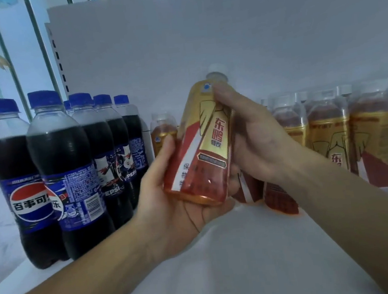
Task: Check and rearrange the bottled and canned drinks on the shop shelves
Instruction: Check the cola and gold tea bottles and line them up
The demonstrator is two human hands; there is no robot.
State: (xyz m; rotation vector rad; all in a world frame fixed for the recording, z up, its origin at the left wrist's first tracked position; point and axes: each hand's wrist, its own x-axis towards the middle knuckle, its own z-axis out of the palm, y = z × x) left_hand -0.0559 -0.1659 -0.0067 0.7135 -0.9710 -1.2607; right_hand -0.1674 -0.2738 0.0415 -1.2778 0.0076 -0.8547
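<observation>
Both of my forearms are filling the lower corners of the view, meeting at the drink bottle [202, 146] I am holding up over the white shelf [246, 249].

My left hand [170, 209] is lying palm up under the bottle, cupping its base, with the thumb pressing up along the left side of the label. My right hand [257, 140] is gripping the upper half from the right, its fingers curling round behind the bottle and the thumb sitting just below the neck.

I am keeping the bottle off the shelf, in front of the standing rows. Bare shelf is spreading out below it and toward me. Left of the bottle, the cola bottles [69, 174] with blue caps are standing in a tight cluster near the shelf's left edge. Just behind the bottle on its left, one small gold bottle [162, 131] is standing alone. Right of it, the gold-and-red bottles [330, 132] are crowding in rows out to the frame edge. Behind the bottle, the plain back panel [224, 36] is rising well above all the caps.

The bottle is tilting: its long axis is running from the base, low and toward me on the left, up to the pale cap, which is pointing up and a little to the right. Its gold and red label is facing me.
</observation>
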